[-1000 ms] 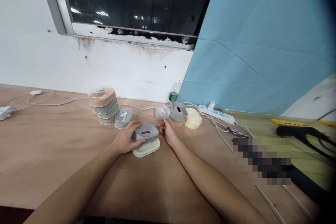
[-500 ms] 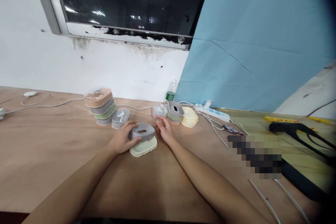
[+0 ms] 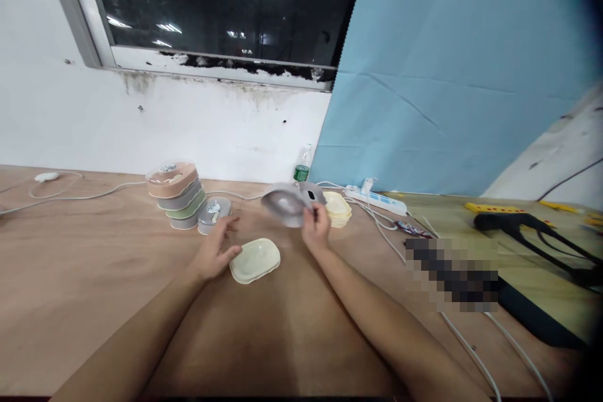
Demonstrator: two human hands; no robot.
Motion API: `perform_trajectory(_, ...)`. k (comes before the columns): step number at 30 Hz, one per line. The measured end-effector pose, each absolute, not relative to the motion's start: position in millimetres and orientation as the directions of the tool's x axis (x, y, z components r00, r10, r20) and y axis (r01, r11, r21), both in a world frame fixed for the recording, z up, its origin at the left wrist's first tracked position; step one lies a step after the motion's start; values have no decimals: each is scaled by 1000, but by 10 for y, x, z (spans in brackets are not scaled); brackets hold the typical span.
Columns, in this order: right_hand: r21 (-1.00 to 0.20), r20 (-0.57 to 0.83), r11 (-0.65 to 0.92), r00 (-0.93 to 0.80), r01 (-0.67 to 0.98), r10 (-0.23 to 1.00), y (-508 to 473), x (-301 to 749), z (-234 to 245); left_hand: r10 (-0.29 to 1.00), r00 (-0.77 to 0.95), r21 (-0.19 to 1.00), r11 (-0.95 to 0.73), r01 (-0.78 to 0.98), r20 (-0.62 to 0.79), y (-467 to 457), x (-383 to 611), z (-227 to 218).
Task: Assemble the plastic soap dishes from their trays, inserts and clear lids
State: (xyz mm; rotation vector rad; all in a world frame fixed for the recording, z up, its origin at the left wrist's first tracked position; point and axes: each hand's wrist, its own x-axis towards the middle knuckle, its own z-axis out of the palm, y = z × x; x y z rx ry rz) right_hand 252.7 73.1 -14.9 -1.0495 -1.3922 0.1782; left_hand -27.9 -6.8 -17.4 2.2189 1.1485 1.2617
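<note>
My right hand [image 3: 316,226] is closed on the edge of a grey oval dish [image 3: 285,206], held tilted above the table and smeared by motion. A grey piece with a dark slot [image 3: 311,193] stands just behind it, partly covered by the dish and my fingers. My left hand [image 3: 214,254] holds nothing, fingers apart, with the thumb at the rim of a cream shallow tray [image 3: 257,259] lying on the table. Beyond my left fingers sits a grey lidded box [image 3: 214,215]. Beside it stands a stack of peach, grey and green boxes [image 3: 181,198], a clear lid on top.
Cream trays [image 3: 338,208] are piled right of my right hand. A bottle with a green label [image 3: 302,166] stands by the wall. White cables and a power strip [image 3: 379,202] lie at the back right, a black strap-like object [image 3: 537,317] at the right.
The grey dish was sitting over the cream tray beside my left hand. My right hand now has it, lifted back and to the right, leaving the cream tray uncovered.
</note>
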Motion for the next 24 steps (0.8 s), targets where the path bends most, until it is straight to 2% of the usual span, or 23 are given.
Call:
perform_trajectory(2, -744, 668, 499, 495, 445, 555, 886, 2775, -51, 764, 409, 527, -642, 557, 499, -99, -231, -133)
perform_trajectory(3, -768, 639, 471, 566, 434, 521, 951, 2891, -11, 756, 458, 483, -652, 585, 467, -109, -207, -118)
perform_trajectory(5, -848, 527, 393, 646, 356, 553, 1049, 3073, 41, 745, 522, 432, -667, 607, 416, -114, -165, -102)
perform_trajectory(10, -963, 247, 255, 676, 90, 694, 1163, 3171, 88, 739, 554, 436, -673, 597, 383, -111, -116, -78)
perform_trajectory(14, -980, 130, 192, 593, -42, 795, 1214, 3096, 146, 748, 540, 457, -663, 593, 386, -138, -116, -35)
perform_trajectory(17, -983, 164, 178, 588, 34, 792, 1235, 3111, 143, 750, 540, 455, -662, 596, 383, -146, -117, -27)
perform_trajectory(24, -915, 336, 116, 571, 386, 749, 1320, 3369, 34, 752, 538, 427, -659, 619, 380, -112, -134, -101)
